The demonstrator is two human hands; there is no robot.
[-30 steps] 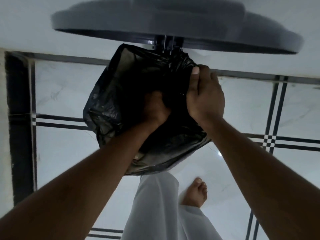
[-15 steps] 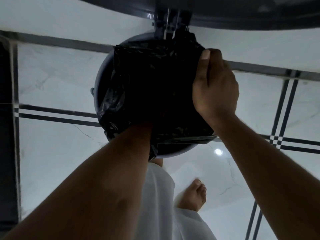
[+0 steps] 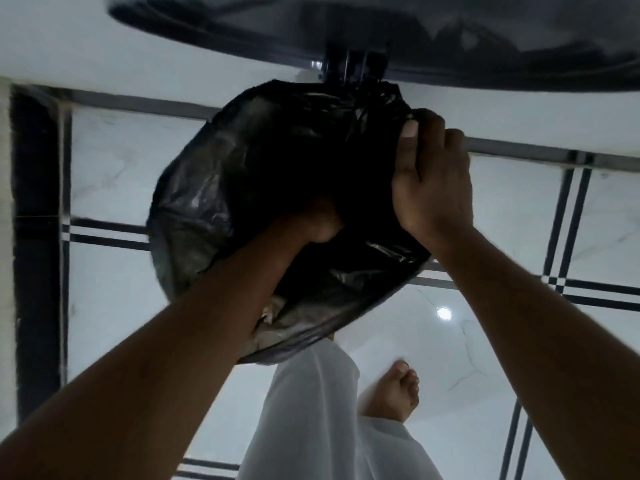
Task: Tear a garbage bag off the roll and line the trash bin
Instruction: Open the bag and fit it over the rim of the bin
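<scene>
Both hands [image 3: 431, 188] work above glossy white floor tiles [image 3: 485, 341] with dark stripes.

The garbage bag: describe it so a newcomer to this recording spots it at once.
Start at the dark round lid raised across the top of the head view. Directly under its hinge bulges the garbage bag, with the left hand pushed inside and the right hand gripping its edge. It is the only crinkled, glossy black thing against the pale tiles.

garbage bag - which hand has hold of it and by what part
The right hand pinches the black garbage bag at its rim, on the right side. The left hand reaches inside the bag; its fingers are hidden, so no grip can be told.
</scene>
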